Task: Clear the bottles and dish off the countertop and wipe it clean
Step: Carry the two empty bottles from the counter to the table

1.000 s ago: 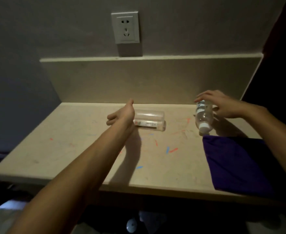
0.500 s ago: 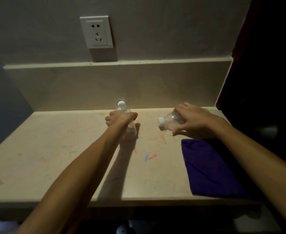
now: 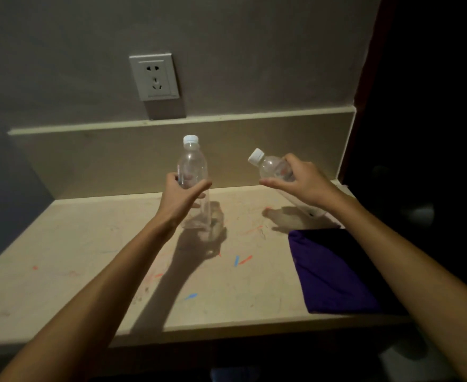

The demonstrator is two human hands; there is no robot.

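My left hand [image 3: 181,197] grips a clear plastic bottle [image 3: 192,166] with a white cap, held upright above the middle of the beige countertop [image 3: 88,257]. My right hand [image 3: 301,180] holds a second clear bottle [image 3: 271,166], tilted with its white cap pointing up and left, above the counter's back right. Its lower end is hidden behind my hand. Red and blue marks [image 3: 240,260] streak the countertop. A folded purple cloth [image 3: 334,271] lies flat at the right front. No dish shows in the frame.
A beige backsplash [image 3: 116,158] with a narrow ledge runs along the back wall, under a white socket [image 3: 154,77]. To the right of the counter is a dark opening [image 3: 425,133]. The counter's front edge drops into shadow below.
Both bottles lay on the counter a second ago. Both hands have closed on them and lifted them; the left bottle now stands upright in the air, the right one is raised and tilted.
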